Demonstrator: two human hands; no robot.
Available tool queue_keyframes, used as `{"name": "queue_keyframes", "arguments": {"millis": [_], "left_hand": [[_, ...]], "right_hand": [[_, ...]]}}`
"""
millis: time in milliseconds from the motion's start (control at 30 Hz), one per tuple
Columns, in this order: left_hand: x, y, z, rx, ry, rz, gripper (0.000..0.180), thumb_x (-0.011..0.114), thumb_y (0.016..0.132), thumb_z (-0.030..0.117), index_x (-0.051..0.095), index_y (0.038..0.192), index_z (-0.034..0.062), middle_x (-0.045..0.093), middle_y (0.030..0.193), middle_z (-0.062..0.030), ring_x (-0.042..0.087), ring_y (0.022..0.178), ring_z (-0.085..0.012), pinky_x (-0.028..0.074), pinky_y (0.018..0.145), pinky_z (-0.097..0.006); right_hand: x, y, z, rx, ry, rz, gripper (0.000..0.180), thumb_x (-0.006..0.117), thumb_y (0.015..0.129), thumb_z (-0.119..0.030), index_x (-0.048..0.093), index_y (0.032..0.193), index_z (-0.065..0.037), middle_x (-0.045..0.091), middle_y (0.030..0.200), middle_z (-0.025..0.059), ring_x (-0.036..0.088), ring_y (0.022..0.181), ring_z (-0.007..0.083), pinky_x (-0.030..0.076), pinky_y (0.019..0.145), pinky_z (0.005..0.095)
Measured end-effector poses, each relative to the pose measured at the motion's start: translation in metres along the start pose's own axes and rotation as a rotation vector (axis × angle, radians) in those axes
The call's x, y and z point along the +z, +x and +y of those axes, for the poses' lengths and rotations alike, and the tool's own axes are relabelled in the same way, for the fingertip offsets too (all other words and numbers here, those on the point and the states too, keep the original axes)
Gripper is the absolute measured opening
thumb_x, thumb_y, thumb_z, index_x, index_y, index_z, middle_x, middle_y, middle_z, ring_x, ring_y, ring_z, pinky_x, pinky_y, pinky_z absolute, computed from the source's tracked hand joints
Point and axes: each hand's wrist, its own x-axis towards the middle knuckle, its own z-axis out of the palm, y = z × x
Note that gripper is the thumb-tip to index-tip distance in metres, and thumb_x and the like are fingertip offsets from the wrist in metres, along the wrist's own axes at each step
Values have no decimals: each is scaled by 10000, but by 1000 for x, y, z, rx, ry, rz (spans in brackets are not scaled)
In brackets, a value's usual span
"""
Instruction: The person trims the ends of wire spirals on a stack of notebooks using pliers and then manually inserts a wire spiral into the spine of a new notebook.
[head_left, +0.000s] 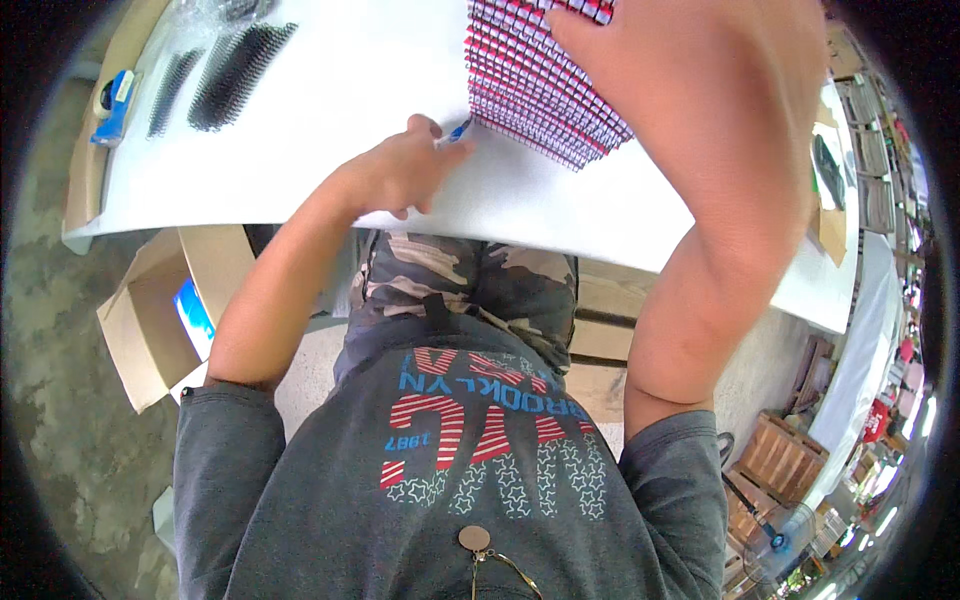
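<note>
A grid-like sheet of small red, white and black pieces (535,95) stretches from the top edge of the view toward me over the white tabletop. My right hand (640,45) reaches across its right side, thumb on the sheet, seemingly gripping it. The other fingers are hidden or out of view. At the sheet's near left corner, my left hand (400,172) is closed on a slim blue pen-like tool (459,132). The tool's tip touches or nearly touches that corner.
Black mesh strips (240,78) and clear plastic wrap (205,20) lie at the far left, beside a blue tape dispenser (116,105). An open cardboard box (150,335) stands below the table's left edge. A wooden crate (780,458) and a fan (785,535) are at the lower right.
</note>
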Motion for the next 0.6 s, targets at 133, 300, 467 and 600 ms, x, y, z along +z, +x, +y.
{"name": "queue_keyframes", "arguments": {"millis": [133, 300, 467, 600], "left_hand": [[-12, 4, -3, -146, -528, -154, 577, 422, 928, 484, 354, 1232, -1, 591, 777, -131, 606, 627, -199, 505, 490, -344], [23, 15, -6, -92, 115, 179, 544, 454, 919, 472, 379, 1143, -19, 619, 809, -161, 631, 670, -241, 498, 523, -405], [-9, -7, 1, -89, -697, -288, 571, 487, 898, 461, 390, 1161, -36, 635, 891, -191, 643, 831, -283, 492, 707, -418], [-10, -2, -70, -29, -200, 269, 571, 569, 836, 401, 437, 1223, 2, 585, 1082, -211, 619, 902, -301, 458, 785, -479]], "right_hand": [[-3, 6, 0, -7, -1, 20, 613, 714, 627, -105, 507, 1199, -34, 527, 1111, 115, 502, 995, 279, 375, 841, 398], [-10, 13, -9, 12, -79, -101, 642, 732, 617, -110, 503, 1213, -44, 506, 1160, 118, 485, 1050, 284, 356, 888, 409], [-33, 15, 13, 5, -254, 7, 701, 770, 602, -170, 505, 1242, -60, 469, 1280, 140, 446, 1175, 284, 328, 958, 422], [-64, 22, 43, 153, 29, 166, 549, 724, 748, -200, 541, 1243, -52, 562, 1220, 134, 536, 1106, 218, 422, 902, 338]]}}
